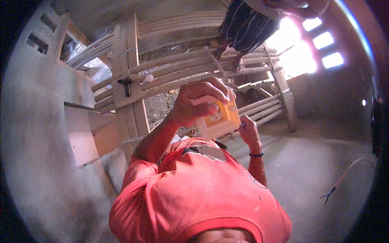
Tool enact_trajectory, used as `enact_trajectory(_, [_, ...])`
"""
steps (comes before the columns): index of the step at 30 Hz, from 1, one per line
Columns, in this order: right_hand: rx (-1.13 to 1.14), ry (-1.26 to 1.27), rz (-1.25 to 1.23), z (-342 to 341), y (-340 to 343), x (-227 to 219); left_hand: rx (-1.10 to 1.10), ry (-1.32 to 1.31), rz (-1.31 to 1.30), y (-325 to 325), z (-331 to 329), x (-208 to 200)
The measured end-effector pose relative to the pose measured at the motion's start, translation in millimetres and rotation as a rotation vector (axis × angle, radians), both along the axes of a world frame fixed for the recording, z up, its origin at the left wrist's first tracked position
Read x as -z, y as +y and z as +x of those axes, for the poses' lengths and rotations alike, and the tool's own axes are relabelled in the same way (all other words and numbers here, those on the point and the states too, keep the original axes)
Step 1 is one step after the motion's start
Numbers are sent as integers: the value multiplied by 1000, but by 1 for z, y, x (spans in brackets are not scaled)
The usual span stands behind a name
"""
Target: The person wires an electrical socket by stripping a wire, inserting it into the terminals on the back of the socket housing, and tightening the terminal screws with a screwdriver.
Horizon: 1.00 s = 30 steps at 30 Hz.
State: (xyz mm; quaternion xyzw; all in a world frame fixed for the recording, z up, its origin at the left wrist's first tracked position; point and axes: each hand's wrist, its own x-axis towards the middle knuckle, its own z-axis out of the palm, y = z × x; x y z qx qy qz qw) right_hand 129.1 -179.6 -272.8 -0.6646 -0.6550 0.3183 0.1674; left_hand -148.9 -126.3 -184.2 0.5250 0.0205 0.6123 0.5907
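In front of my chest my left hand (198, 101) grips a square pale-and-orange electrical box (216, 128). My fingers curl over its upper edge and the thumb reaches across its face. A round pale fitting (216, 114) with small dark marks shows within the box, and a small screw-like spot sits near its upper right corner. Close to the box's lower right corner, my right hand (249, 131) is closed in a fist. A small bluish-purple bit shows at its fingers; what it belongs to is hidden. A dark bead bracelet circles that wrist.
Pole scaffolding (174, 72) with upright planks (126, 52) stands ahead. A person in dark striped shorts (249, 28) stands on its poles. A black tool (127, 86) and a pale bulb-like thing (149, 77) rest there. A cable with split wire ends (333, 189) sticks out at right.
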Motion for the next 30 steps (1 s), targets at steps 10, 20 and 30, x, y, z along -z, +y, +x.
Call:
enact_trajectory(10, [-174, 438, -175, -121, 29, -30, -376, 163, -225, -40, -74, 75])
enact_trajectory(20, [-250, 746, -387, -215, 42, -5, -744, 171, -394, -73, -131, 117])
enact_trajectory(30, [-318, 759, -449, -250, 33, 24, -920, 189, -373, -102, -157, 140])
